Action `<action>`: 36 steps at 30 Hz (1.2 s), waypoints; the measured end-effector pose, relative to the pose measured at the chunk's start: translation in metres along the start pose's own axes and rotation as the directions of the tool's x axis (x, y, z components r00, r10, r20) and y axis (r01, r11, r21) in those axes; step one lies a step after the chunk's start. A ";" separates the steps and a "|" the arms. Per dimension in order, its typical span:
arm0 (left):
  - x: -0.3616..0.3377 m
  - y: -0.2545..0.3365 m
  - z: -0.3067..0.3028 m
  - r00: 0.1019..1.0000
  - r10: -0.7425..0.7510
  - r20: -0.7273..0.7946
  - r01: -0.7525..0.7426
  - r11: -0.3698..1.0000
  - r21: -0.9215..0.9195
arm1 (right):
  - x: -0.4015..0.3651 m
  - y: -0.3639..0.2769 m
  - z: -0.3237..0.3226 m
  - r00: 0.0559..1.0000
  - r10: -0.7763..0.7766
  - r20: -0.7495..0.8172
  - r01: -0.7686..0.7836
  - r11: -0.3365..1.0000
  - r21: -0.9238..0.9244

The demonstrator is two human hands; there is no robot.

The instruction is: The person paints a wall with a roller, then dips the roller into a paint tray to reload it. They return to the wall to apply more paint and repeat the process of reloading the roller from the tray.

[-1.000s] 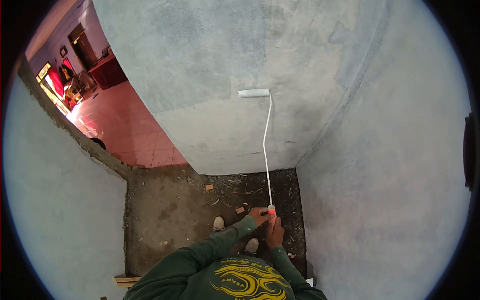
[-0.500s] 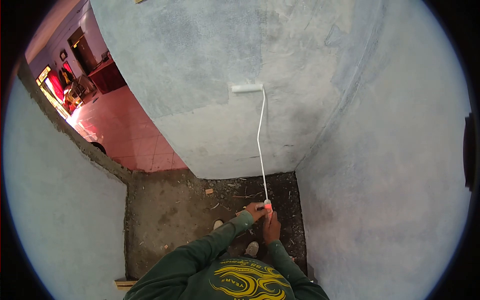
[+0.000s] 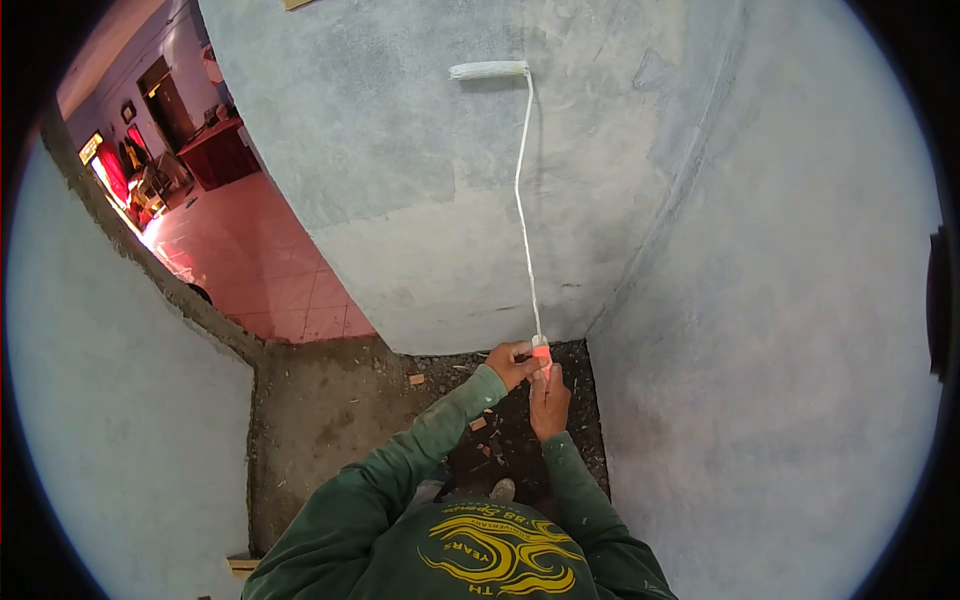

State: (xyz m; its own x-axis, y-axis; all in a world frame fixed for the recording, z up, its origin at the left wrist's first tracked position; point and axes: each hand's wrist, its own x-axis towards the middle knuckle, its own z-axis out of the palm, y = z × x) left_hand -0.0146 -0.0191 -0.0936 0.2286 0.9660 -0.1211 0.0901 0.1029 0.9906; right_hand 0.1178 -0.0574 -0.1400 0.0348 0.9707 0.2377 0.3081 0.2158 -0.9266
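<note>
A broad, blue-grey plastered wall rises before us toward twelve o'clock, a darker matt patch spread over its upper part. At three o'clock we face a smooth, pale grey side wall; at ten o'clock, a room floored in glossy reddish tiles. Rough, dark brown bare ground lies toward seven o'clock, leaving, we judge, firm standing room below the work.

At six o'clock we look down on a long-sleeved green cloth shirt with yellow printing, both sleeves stretched forward, apparently for reach. Between hands and wall runs a slender paint roller with a long, kinked white rod, its length seemingly letting the wearer work from a step back. It points nearly to twelve o'clock, where its white cylindrical sleeve lies crosswise against the wall or very near it, probably so its full width can bear on the plaster.

The right hand, at five o'clock, has its fingers wrapped around the lower end of the orange-red and whitish handle. The left hand, just to its ten o'clock, has its fingers grasping the upper end; two holds, we judge, steady so long a lever.
</note>
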 end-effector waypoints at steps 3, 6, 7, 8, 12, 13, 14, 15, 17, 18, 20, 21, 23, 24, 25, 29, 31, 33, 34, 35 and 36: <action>-0.014 -0.016 0.013 1.000 0.006 0.016 -0.005 1.000 -0.026 | -0.019 0.009 -0.007 0.999 -0.039 -0.001 0.039 0.999 -0.008; -0.027 -0.063 0.026 0.998 -0.056 0.043 0.057 0.998 -0.033 | -0.050 0.034 -0.011 0.998 -0.053 0.019 0.053 0.999 -0.008; -0.031 -0.077 0.031 0.994 -0.102 0.046 0.105 0.993 -0.046 | -0.060 0.040 -0.011 1.000 0.009 0.030 -0.007 0.998 -0.063; -0.035 -0.090 0.034 0.993 -0.106 0.044 0.108 0.993 -0.044 | -0.070 0.046 -0.010 0.997 0.073 0.039 -0.068 0.991 -0.119; -0.042 -0.117 0.040 0.977 -0.209 0.035 0.209 0.978 -0.010 | -0.090 0.064 -0.008 0.985 0.159 0.072 -0.150 0.981 -0.120; -0.043 -0.120 0.040 0.969 -0.244 0.034 0.243 0.969 0.035 | -0.092 0.067 -0.007 0.988 0.145 0.057 -0.136 0.981 -0.140; -0.043 -0.122 0.039 0.967 -0.251 0.035 0.250 0.968 0.037 | -0.094 0.070 -0.006 0.991 0.130 0.041 -0.122 0.979 -0.160; -0.045 -0.108 0.039 0.951 -0.306 0.040 0.305 0.952 0.041 | -0.094 0.070 -0.006 0.990 0.137 0.039 -0.129 0.979 -0.159; -0.045 -0.102 0.041 0.931 -0.363 0.052 0.360 0.932 0.046 | -0.091 0.070 -0.006 0.983 0.175 0.054 -0.162 0.968 -0.193; -0.043 -0.104 0.041 0.939 -0.342 0.046 0.341 0.940 0.026 | -0.091 0.072 -0.006 0.983 0.177 0.051 -0.164 0.967 -0.193; -0.037 -0.113 0.038 0.947 -0.318 0.036 0.318 0.948 0.007 | -0.088 0.074 -0.003 0.977 0.201 0.071 -0.187 0.967 -0.172; -0.034 -0.117 0.037 0.964 -0.263 0.040 0.263 0.965 -0.003 | -0.085 0.073 -0.001 0.977 0.198 0.073 -0.184 0.968 -0.169; -0.029 -0.125 0.031 0.978 -0.205 0.044 0.205 0.979 -0.011 | -0.078 0.071 0.003 0.989 0.135 0.064 -0.124 0.980 -0.153; -0.025 -0.123 0.027 0.979 -0.201 0.029 0.201 0.980 0.000 | -0.072 0.064 0.004 0.989 0.132 0.063 -0.121 0.981 -0.153; -0.021 -0.119 0.024 0.980 -0.197 0.014 0.197 0.980 0.009 | -0.065 0.051 0.005 0.992 0.116 0.055 -0.109 0.986 -0.126; -0.004 -0.086 0.004 0.996 -0.088 0.006 0.088 0.996 0.015 | -0.033 0.030 0.013 0.998 -0.056 0.003 0.056 0.998 -0.026; -0.002 -0.060 -0.003 0.995 -0.104 -0.006 0.104 0.993 0.052 | -0.020 0.019 0.013 0.999 -0.049 -0.001 0.049 0.998 -0.041; -0.001 -0.056 -0.004 0.996 -0.085 0.003 0.085 0.996 -0.010 | -0.016 0.009 0.013 0.999 -0.036 -0.001 0.035 0.998 -0.053; -0.003 -0.054 -0.003 0.999 -0.024 -0.023 0.024 0.999 -0.027 | -0.017 0.005 0.012 0.999 -0.040 -0.001 0.040 0.999 -0.026; -0.007 -0.053 -0.001 0.998 0.035 -0.051 -0.037 0.998 -0.044 | -0.019 0.004 0.012 0.999 -0.042 0.000 0.042 0.999 0.000; -0.019 -0.035 0.000 0.999 0.021 -0.030 -0.021 1.000 -0.012 | -0.024 0.007 0.012 0.999 -0.038 0.005 0.038 0.999 0.000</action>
State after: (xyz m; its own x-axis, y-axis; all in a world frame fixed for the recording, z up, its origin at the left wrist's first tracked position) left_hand -0.0226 -0.0414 -0.1263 0.2009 0.9746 -0.0988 0.0737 0.0856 0.9936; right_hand 0.1083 -0.0777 -0.1558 0.0182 0.9624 0.2709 0.3093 0.2522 -0.9169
